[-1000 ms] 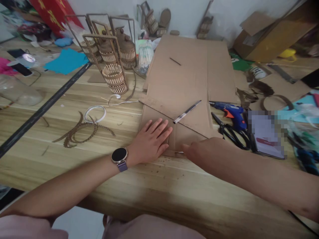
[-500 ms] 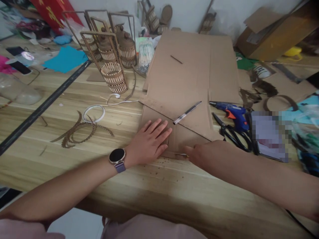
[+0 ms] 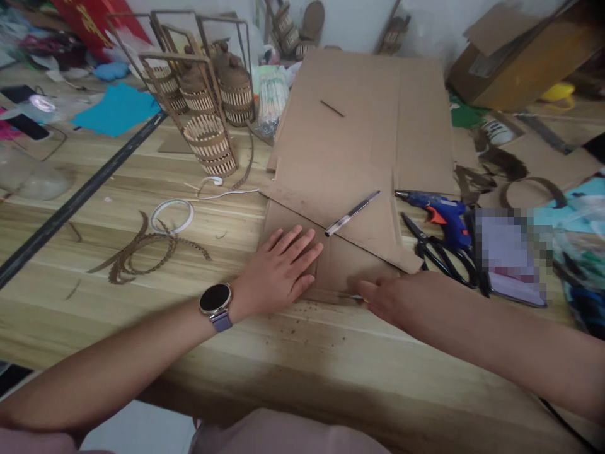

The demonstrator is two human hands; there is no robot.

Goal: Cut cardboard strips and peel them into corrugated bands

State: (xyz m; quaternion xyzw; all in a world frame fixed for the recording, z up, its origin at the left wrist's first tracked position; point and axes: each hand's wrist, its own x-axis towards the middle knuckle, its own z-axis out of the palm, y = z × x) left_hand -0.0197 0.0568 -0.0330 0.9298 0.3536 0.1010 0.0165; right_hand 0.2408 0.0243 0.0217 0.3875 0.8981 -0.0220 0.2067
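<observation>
My left hand [image 3: 276,271] lay flat, fingers spread, on cardboard [image 3: 338,268]; my right hand [image 3: 390,295] gripped one blade [image 3: 352,296] at its near edge. One pen [image 3: 352,214] lay atop, wooden counter [image 3: 302,359] below, pale wall [image 3: 352,25] beyond.

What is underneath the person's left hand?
Cardboard shows beyond the spread fingers of the left hand; wooden table shows beside its wrist. What lies directly beneath the palm is covered, including where the cardboard's edge runs.

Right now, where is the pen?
In the head view, the pen lies just right of centre on the cardboard, beyond and right of the left hand.
</observation>
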